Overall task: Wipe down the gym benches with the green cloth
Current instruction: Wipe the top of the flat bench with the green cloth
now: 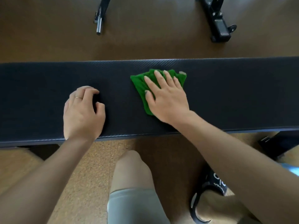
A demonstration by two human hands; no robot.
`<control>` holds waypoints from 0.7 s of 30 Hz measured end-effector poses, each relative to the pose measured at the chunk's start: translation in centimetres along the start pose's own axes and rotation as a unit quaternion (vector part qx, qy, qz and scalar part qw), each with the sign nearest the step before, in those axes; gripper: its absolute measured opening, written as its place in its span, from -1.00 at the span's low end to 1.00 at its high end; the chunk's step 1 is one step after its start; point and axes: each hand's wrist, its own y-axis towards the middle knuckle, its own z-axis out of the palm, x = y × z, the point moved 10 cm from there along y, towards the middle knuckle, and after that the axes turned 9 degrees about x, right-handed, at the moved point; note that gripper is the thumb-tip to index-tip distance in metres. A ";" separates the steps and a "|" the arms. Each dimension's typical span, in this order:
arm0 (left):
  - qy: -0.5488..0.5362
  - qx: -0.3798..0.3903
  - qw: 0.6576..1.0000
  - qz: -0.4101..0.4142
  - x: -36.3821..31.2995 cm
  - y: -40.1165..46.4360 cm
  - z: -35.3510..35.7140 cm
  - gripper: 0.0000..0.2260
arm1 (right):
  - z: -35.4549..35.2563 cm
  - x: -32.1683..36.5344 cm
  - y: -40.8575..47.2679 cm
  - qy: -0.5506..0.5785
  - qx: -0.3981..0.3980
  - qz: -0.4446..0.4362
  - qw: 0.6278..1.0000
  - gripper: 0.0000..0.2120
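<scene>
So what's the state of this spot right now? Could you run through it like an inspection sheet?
Surface: dark padded bench runs across the view; whether it is damp or clean cannot be told.
Job's things: green cloth, crumpled, lies on the bench top.
Clutter: nothing seen on the bench.
Hands: right hand presses flat on the cloth, fingers spread. Left hand rests on the bench with fingers curled, holding nothing, ring on one finger.
Cables: nothing seen.
Surroundings: brown floor beyond the bench, black machine frames on it; cork floor on the near side, the person's knee and sandal.
</scene>
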 end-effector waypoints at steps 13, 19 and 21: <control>-0.035 -0.007 0.999 0.019 0.6 -0.2 0.4 -0.69 | 2.9 9.8 -6.0 -0.042 -0.070 -0.100 0.992 -0.49; -0.043 -0.003 0.999 0.018 0.6 -0.6 0.2 -0.66 | 3.4 7.3 -7.4 -0.096 -0.104 -0.207 0.968 -0.42; -0.046 -0.002 0.999 0.020 0.6 -0.6 0.2 -0.66 | 3.2 3.3 -8.8 -0.156 -0.111 -0.219 0.957 -0.38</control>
